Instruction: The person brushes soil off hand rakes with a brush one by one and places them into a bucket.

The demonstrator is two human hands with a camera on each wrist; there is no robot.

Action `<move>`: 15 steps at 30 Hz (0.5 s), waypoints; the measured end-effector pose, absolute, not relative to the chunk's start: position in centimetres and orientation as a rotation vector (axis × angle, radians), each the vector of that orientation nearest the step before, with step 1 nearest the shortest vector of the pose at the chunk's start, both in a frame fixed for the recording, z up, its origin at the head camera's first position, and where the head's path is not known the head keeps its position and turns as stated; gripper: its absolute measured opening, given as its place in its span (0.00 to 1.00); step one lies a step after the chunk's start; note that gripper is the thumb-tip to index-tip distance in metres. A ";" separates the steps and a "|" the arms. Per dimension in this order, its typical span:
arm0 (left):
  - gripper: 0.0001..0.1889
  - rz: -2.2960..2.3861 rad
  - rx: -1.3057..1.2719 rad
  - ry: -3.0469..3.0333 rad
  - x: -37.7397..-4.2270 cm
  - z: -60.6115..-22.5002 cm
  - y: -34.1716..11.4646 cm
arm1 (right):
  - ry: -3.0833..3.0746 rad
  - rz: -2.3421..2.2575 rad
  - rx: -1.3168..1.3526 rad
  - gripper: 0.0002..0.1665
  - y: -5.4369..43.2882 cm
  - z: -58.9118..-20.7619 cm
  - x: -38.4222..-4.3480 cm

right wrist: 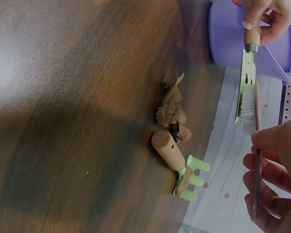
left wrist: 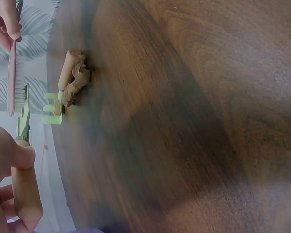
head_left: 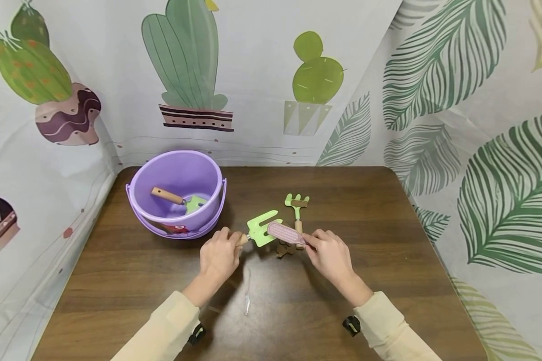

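Currently | left hand (head_left: 219, 254) grips green fork (head_left: 256, 231) | right hand (head_left: 330, 254) holds pink brush (head_left: 284, 233) | both between hands

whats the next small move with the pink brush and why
Probably a short stroke of the pink brush along the green fork toward its tips: the right grip holds the brush with its bristles against the fork, while the left grip holds the fork's wooden handle. Whether dirt clings there is hard to tell.
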State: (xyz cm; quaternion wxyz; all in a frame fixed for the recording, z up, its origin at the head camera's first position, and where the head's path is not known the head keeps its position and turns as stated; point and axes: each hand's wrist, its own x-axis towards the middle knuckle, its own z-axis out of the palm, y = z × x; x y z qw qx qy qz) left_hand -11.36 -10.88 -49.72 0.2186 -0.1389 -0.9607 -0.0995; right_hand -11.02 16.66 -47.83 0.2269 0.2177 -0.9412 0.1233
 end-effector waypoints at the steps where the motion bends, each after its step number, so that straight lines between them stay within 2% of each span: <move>1: 0.17 -0.275 -0.387 -2.657 -11.3 -49.8 -10.9 | -2.594 0.338 0.602 0.15 16.7 -47.8 -11.0; 15: 0.17 -0.277 -0.402 -2.660 -11.5 -50.2 -11.4 | -2.600 0.329 0.603 0.16 17.4 -48.1 -11.1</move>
